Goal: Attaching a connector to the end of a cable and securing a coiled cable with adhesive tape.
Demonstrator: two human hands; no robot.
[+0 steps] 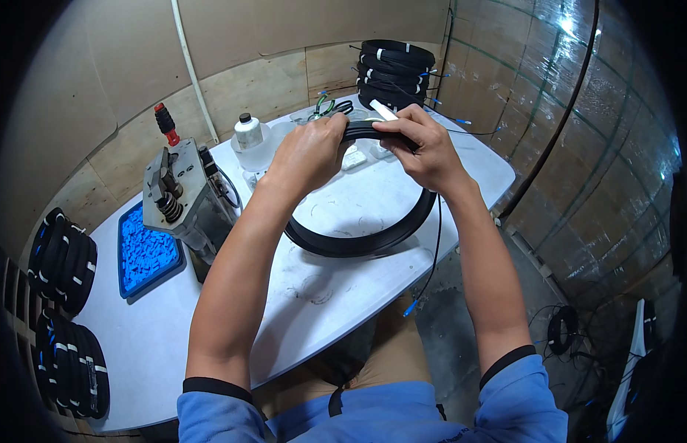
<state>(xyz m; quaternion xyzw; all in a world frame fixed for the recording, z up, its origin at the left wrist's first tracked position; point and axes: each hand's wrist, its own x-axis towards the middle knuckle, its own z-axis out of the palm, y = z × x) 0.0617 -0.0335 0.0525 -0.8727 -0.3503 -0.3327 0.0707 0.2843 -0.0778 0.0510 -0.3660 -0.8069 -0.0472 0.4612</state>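
Note:
Both hands grip the top of a coil of black cable, whose lower curve hangs above the white table near its front edge. My left hand is closed round the coil's upper left. My right hand pinches its upper right with thumb and fingers. A white strip stands up at the coil next to my right fingers; whether it is stuck to the cable I cannot tell. From the coil's right side a loose cable end dangles past the table edge, tipped with a blue connector.
On the left of the table stand a metal press and a tray of small blue pieces. Behind my hands are a white bottle and green-handled pliers. Coil stacks rise at the back and far left.

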